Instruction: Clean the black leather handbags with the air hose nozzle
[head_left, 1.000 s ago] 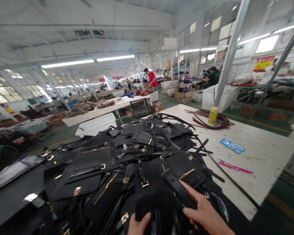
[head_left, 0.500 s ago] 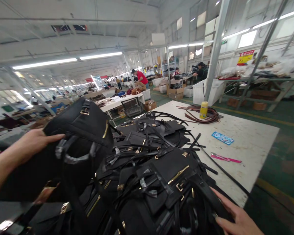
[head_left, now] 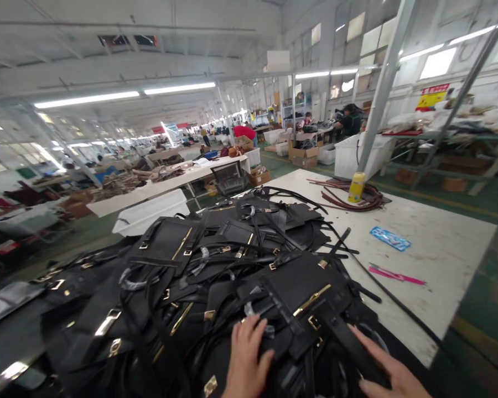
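A heap of black leather bags (head_left: 149, 237) with straps, gold buckles and gold zips spreads across the table. My left hand (head_left: 249, 356) lies over the front of the heap, fingers stretched out and slightly apart, touching the bags near a handle wrapped in clear plastic. At the lower right, my right hand (head_left: 394, 367) has its thumb and fingers around a thick black strap (head_left: 351, 340) of a bag at the near edge of the pile. Part of that bag is hidden under other pieces.
On the white tabletop (head_left: 444, 243) lie a pink tool (head_left: 396, 273), a blue patterned card (head_left: 390, 237), a yellow bottle (head_left: 356, 187) and coiled brown straps (head_left: 332, 196). A white bin (head_left: 153, 210) stands behind the heap; people work farther off.
My left hand has let go of the raised black bag, which now lies on the heap at the left. That hand has moved right to the front middle; my right hand keeps its grip.
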`<state>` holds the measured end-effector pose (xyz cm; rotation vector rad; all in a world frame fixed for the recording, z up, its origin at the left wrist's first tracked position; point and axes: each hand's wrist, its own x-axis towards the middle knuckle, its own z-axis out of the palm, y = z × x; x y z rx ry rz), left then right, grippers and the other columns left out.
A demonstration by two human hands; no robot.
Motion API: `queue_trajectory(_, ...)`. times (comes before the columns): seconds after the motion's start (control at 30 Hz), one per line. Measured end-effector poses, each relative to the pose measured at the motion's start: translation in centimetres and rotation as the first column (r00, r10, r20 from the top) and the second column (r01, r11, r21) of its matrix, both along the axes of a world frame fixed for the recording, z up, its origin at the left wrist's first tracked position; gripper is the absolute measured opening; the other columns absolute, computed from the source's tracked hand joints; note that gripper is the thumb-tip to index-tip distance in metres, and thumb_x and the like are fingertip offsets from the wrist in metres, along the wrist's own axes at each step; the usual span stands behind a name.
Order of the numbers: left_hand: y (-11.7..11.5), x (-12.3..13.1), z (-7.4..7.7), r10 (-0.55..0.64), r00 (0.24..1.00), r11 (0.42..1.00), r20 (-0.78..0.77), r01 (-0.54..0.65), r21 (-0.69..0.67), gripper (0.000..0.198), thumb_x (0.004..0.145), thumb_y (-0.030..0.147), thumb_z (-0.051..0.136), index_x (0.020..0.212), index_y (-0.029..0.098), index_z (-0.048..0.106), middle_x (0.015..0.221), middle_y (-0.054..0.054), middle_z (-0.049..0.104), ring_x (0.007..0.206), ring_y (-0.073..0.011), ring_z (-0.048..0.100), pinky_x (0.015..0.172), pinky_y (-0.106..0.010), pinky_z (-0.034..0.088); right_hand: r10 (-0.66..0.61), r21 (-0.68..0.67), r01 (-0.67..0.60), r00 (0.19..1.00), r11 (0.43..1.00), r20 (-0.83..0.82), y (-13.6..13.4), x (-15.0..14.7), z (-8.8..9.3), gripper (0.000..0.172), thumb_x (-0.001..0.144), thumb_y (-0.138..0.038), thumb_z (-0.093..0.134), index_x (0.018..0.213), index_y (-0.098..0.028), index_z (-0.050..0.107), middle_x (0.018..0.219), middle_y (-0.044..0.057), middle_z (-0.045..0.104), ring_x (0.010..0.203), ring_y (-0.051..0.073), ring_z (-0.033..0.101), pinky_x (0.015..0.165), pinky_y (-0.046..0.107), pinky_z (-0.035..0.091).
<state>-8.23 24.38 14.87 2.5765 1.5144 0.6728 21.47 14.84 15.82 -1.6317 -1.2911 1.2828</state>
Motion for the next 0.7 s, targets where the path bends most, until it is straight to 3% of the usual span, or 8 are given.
queue_trajectory(0.07,-3.5,2.7,-4.1,0.063,0.998,0.997,-0.013,-0.062,0.046,0.057,0.059,0.025,0.063,0.114,0.025,0.052,0.131,-0.014,0.041,0.121,-0.0354,0.032,0.091,-0.056,0.031,0.071,-0.028,-0.072,0.997,0.997,-0.009,0.2,-0.2,0.9,0.073,0.069,-0.039,0.052,0.135,-0.023,0.024,0.091,0.006,0.064,0.065,0.024,0.06,0.054,0.029,0.049)
queue_trajectory(0.17,-5.6,4.2,-6.4,0.176,0.984,0.979,0.004,-0.175,0.103,0.05,0.064,0.023,0.057,0.113,0.022,0.052,0.132,-0.014,0.039,0.125,-0.0341,0.024,0.089,-0.053,0.032,0.151,-0.054,-0.154,0.987,0.987,-0.051,0.6,0.1,2.3,0.074,0.072,-0.034,0.053,0.136,-0.022,0.02,0.073,0.002,0.063,0.054,0.018,0.056,0.045,0.023,0.044)
queue_trajectory(0.27,-5.2,4.0,-6.0,0.19,0.982,0.977,-0.013,-0.188,0.104,0.044,0.068,0.023,0.054,0.112,0.022,0.053,0.132,-0.012,0.039,0.125,-0.0314,0.025,0.089,-0.05,0.032,0.212,-0.115,-0.224,0.971,0.968,-0.109,1.0,0.0,3.4,0.071,0.072,-0.022,0.05,0.136,-0.024,0.02,0.059,-0.004,0.056,0.045,0.012,0.05,0.039,0.019,0.04)
queue_trajectory(0.43,-4.5,3.8,-4.5,0.167,0.983,0.984,-0.072,-0.162,0.074,0.033,0.075,0.023,0.049,0.107,0.024,0.056,0.131,-0.009,0.041,0.123,-0.0281,0.029,0.088,-0.045,0.034,0.358,-0.193,-0.398,0.91,0.897,-0.211,2.6,-2.4,3.7,0.069,0.067,-0.014,0.049,0.132,-0.027,0.03,0.055,-0.007,0.054,0.037,0.008,0.045,0.035,0.015,0.038)
queue_trajectory(0.5,-4.6,4.1,-4.3,0.196,0.977,0.979,-0.08,-0.19,0.075,0.031,0.077,0.02,0.047,0.106,0.024,0.057,0.131,-0.01,0.042,0.123,-0.0277,0.03,0.087,-0.045,0.034,0.32,-0.145,-0.357,0.92,0.923,-0.225,3.9,-3.5,3.4,0.068,0.067,-0.015,0.05,0.131,-0.026,0.031,0.056,-0.006,0.055,0.038,0.008,0.045,0.035,0.015,0.038)
queue_trajectory(0.57,-4.8,4.5,-4.2,0.24,0.967,0.97,-0.083,-0.235,0.063,0.031,0.077,0.02,0.045,0.106,0.024,0.057,0.13,-0.011,0.042,0.122,-0.0276,0.03,0.087,-0.045,0.033,0.193,-0.044,-0.205,0.961,0.978,-0.2,5.1,-4.1,3.1,0.067,0.069,-0.018,0.05,0.133,-0.024,0.029,0.06,-0.005,0.057,0.041,0.009,0.047,0.038,0.016,0.04)
queue_trajectory(0.63,-4.7,4.7,-4.0,0.271,0.959,0.963,-0.079,-0.268,0.039,0.03,0.077,0.021,0.045,0.105,0.024,0.057,0.13,-0.01,0.042,0.121,-0.0273,0.032,0.088,-0.046,0.032,0.089,0.021,-0.086,0.976,0.996,-0.199,5.7,-3.8,3.0,0.068,0.072,-0.019,0.049,0.135,-0.022,0.024,0.06,-0.004,0.057,0.043,0.01,0.048,0.04,0.018,0.042)
queue_trajectory(0.7,-4.4,4.8,-4.0,0.277,0.958,0.961,-0.068,-0.276,0.033,0.031,0.076,0.022,0.047,0.104,0.024,0.058,0.129,-0.01,0.044,0.12,-0.0275,0.034,0.089,-0.047,0.03,0.108,-0.006,-0.112,0.969,0.994,-0.222,5.4,-2.9,3.2,0.068,0.073,-0.02,0.048,0.136,-0.021,0.02,0.055,-0.005,0.055,0.041,0.01,0.047,0.039,0.018,0.043)
